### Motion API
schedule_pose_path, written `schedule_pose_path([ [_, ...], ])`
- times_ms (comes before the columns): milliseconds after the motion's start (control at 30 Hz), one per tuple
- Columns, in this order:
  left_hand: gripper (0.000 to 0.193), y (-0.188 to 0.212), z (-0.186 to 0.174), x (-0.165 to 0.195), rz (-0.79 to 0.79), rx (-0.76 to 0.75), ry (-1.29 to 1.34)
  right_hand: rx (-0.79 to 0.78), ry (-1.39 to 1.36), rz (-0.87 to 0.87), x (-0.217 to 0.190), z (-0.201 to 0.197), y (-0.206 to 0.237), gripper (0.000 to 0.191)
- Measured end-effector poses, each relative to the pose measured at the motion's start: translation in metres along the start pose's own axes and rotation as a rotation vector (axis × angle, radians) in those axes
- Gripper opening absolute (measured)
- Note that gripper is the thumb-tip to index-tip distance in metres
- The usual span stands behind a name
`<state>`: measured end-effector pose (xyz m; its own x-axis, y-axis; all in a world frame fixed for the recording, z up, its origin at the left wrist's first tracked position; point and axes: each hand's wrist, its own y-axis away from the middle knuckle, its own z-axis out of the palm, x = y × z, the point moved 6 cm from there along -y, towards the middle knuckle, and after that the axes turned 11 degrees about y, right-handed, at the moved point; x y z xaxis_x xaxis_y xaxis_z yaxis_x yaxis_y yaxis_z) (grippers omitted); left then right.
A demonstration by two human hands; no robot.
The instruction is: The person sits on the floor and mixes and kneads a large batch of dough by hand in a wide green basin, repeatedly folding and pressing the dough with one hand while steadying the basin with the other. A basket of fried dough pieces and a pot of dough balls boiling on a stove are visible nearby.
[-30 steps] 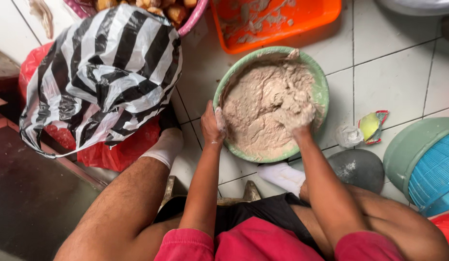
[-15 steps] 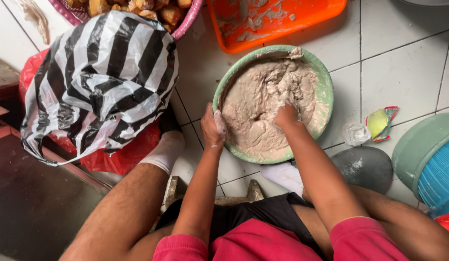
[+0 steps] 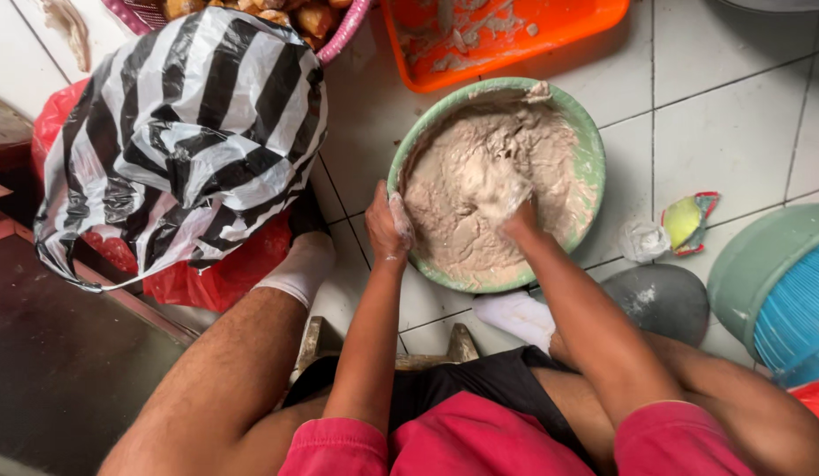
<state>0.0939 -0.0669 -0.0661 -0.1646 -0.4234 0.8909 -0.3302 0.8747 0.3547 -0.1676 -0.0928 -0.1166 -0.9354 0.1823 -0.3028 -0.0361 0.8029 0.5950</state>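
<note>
A round green bowl [image 3: 591,150] stands on the white tiled floor, filled with pale brown dough [image 3: 462,234]. My left hand [image 3: 388,226], smeared with dough, grips the bowl's left rim. My right hand [image 3: 506,201] is pressed down into the middle of the dough, blurred and coated, so its fingers are hard to make out. I sit low with my knees apart and white socks on my feet, the bowl between them.
A black-and-white striped plastic bag [image 3: 176,145] lies over a red bag [image 3: 202,273] at the left. An orange tray [image 3: 577,31] with dough scraps sits behind the bowl, and a pink basket of fried pieces [image 3: 339,31]. A green and blue tub [image 3: 771,282] and grey lid [image 3: 665,300] are at right.
My right hand has moved from the bowl's near right rim into the centre of the dough. My left hand has stayed on the left rim.
</note>
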Motion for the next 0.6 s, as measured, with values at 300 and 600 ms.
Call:
schedule_pose_path([
  [300,0.042,-0.003,0.000,0.007,0.064,0.032,0.008,-0.178,0.017,0.131,0.071,0.007,0.081,0.034],
  [600,0.045,-0.002,0.002,0.003,0.068,0.017,0.036,-0.120,0.616,0.143,0.032,0.017,0.006,0.031],
])
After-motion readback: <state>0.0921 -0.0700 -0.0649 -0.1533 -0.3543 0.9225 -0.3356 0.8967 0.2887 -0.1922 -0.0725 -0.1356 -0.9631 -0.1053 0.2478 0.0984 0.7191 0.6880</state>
